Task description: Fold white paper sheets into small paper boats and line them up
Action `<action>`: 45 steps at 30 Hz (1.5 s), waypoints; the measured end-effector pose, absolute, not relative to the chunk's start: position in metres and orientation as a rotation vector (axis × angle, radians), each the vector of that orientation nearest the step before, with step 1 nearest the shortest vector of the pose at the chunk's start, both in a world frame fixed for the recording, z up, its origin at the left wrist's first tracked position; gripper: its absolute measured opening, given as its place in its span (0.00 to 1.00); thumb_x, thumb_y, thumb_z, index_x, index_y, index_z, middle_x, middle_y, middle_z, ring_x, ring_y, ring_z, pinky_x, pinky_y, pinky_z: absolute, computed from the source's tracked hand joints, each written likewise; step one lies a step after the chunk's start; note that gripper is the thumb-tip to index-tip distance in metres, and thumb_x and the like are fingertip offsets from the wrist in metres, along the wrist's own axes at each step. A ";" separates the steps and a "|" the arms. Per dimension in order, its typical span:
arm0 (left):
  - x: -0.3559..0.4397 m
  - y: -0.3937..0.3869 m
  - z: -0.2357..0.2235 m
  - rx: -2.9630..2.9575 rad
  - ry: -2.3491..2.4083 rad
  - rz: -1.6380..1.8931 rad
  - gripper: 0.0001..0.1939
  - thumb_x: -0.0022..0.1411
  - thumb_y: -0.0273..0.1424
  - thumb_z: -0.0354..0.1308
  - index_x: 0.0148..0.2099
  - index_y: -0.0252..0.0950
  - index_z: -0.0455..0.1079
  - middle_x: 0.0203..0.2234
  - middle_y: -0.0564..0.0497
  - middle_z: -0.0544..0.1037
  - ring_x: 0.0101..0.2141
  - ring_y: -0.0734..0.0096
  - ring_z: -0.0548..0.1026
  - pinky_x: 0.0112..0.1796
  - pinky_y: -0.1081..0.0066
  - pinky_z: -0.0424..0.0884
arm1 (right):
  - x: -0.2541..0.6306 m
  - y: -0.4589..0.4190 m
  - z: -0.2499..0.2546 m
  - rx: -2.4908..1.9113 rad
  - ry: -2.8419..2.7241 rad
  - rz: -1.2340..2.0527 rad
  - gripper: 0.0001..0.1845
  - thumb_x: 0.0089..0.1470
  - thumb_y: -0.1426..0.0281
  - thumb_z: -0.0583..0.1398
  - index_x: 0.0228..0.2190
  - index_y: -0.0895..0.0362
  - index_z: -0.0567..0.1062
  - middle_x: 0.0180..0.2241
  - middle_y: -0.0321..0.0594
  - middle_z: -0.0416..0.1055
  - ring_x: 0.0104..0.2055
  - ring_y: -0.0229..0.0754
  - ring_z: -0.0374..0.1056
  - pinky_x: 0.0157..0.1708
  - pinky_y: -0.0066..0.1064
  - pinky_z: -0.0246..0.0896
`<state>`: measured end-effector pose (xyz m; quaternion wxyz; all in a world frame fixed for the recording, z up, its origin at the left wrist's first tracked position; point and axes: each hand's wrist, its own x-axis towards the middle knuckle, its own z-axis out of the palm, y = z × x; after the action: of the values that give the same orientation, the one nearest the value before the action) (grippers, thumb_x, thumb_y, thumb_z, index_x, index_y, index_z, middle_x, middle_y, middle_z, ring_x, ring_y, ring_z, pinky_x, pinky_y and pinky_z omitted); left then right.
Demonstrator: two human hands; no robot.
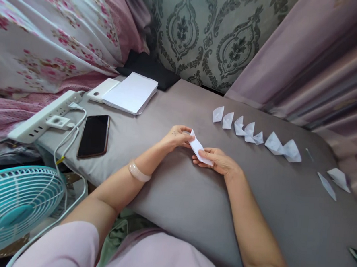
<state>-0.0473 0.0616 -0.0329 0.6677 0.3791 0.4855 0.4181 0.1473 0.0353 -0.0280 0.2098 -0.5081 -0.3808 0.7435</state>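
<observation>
Between my two hands is a small folded piece of white paper [198,147], held above the grey surface. My left hand [180,137] pinches its upper left end between thumb and fingers. At the lower right end, my right hand [217,159] grips it with the thumb on top and fingers beneath. Beyond my hands, several folded white paper boats [238,125] stand in a row, running off to the right. Farther right lie two more folded paper pieces, one of them a flat pointed one [327,185].
A stack of white paper [132,92] lies at the back left, partly over a white box [101,89]. Nearer are a phone [94,136] and a power strip [46,115] with cables. A blue fan [19,212] stands lower left. Curtains [315,65] hang at right.
</observation>
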 end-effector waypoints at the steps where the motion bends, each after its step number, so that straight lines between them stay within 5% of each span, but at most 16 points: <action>1: -0.046 0.061 -0.033 0.860 1.079 0.943 0.14 0.51 0.20 0.63 0.41 0.29 0.68 0.25 0.47 0.78 0.28 0.66 0.78 0.33 0.65 0.76 | 0.147 0.035 -0.028 -1.406 -1.047 2.073 0.11 0.52 0.71 0.66 0.37 0.63 0.77 0.36 0.49 0.79 0.33 0.41 0.77 0.30 0.23 0.74; 11: -0.049 0.060 -0.029 0.734 1.053 0.947 0.13 0.52 0.21 0.65 0.41 0.29 0.69 0.26 0.47 0.78 0.27 0.70 0.77 0.34 0.66 0.75 | 0.140 0.032 -0.033 -1.366 -1.043 2.084 0.09 0.50 0.72 0.67 0.35 0.62 0.78 0.35 0.47 0.80 0.30 0.38 0.77 0.27 0.21 0.74; 18: -0.043 0.057 -0.037 0.922 0.985 0.857 0.21 0.49 0.43 0.69 0.37 0.30 0.73 0.29 0.47 0.76 0.27 0.76 0.73 0.32 0.73 0.69 | 0.134 0.031 -0.032 -1.309 -0.935 1.921 0.05 0.54 0.74 0.63 0.33 0.61 0.79 0.32 0.44 0.80 0.29 0.36 0.76 0.26 0.20 0.73; 25: -0.032 0.055 -0.047 1.011 1.083 1.044 0.19 0.44 0.42 0.69 0.22 0.32 0.67 0.17 0.56 0.67 0.19 0.82 0.60 0.23 0.75 0.55 | 0.119 0.026 -0.032 -1.311 -0.910 1.793 0.04 0.54 0.73 0.64 0.31 0.62 0.79 0.30 0.43 0.80 0.28 0.36 0.76 0.26 0.21 0.73; 36: -0.027 0.052 -0.044 0.974 0.932 0.999 0.23 0.43 0.45 0.70 0.23 0.33 0.65 0.17 0.56 0.67 0.19 0.82 0.62 0.23 0.75 0.58 | 0.115 0.025 -0.036 -1.211 -0.930 1.699 0.11 0.50 0.64 0.67 0.28 0.61 0.79 0.26 0.41 0.79 0.25 0.34 0.75 0.24 0.19 0.70; 45: -0.029 0.053 -0.045 1.010 0.970 0.993 0.22 0.48 0.47 0.67 0.25 0.32 0.68 0.18 0.55 0.68 0.20 0.81 0.64 0.24 0.75 0.58 | 0.116 0.025 -0.038 -1.182 -0.877 1.777 0.08 0.53 0.68 0.65 0.30 0.61 0.78 0.26 0.41 0.78 0.25 0.34 0.74 0.25 0.20 0.71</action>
<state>-0.0293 0.0532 -0.0448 0.6536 0.4454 0.4276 0.4378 0.1164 0.0253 -0.0381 0.4052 -0.4682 -0.3475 0.7042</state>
